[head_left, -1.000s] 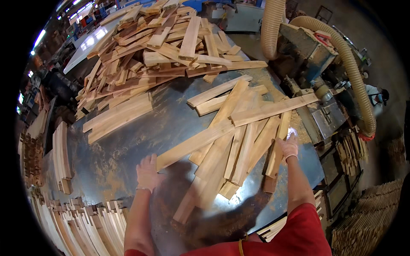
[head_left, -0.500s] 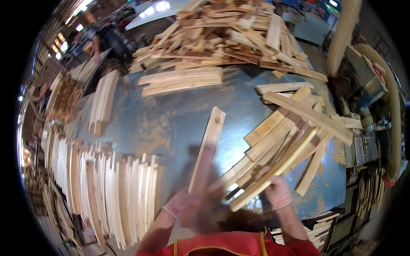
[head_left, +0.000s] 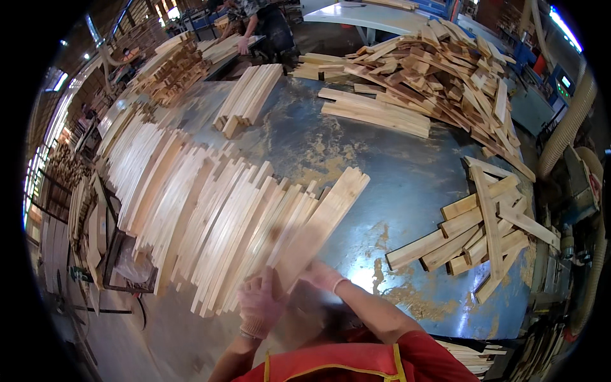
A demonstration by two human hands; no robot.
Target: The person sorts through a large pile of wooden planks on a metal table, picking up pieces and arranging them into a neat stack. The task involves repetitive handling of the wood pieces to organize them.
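A flat wooden board [head_left: 324,219] slants up and to the right, beside the right end of a long row of wooden strips [head_left: 210,210]. My left hand [head_left: 262,302], in a pale knitted glove, is closed on the board's near end at its left side. My right hand [head_left: 323,277], also gloved, grips the right edge near the same end; the board partly hides its fingers. The strips in the row stand closely side by side, their near ends uneven.
A loose stack of boards [head_left: 468,235] lies on the right of the dusty metal table [head_left: 407,175]. A big heap of offcuts [head_left: 439,76] is at the back. Bundled strips [head_left: 248,95] lie at the back left, near a person's hand [head_left: 243,44]. A ribbed hose [head_left: 569,130] hangs at right.
The view has turned left. My left hand has brought the board to the row of strips. My right hand has let go of a strip in the right-hand stack and come over to the board.
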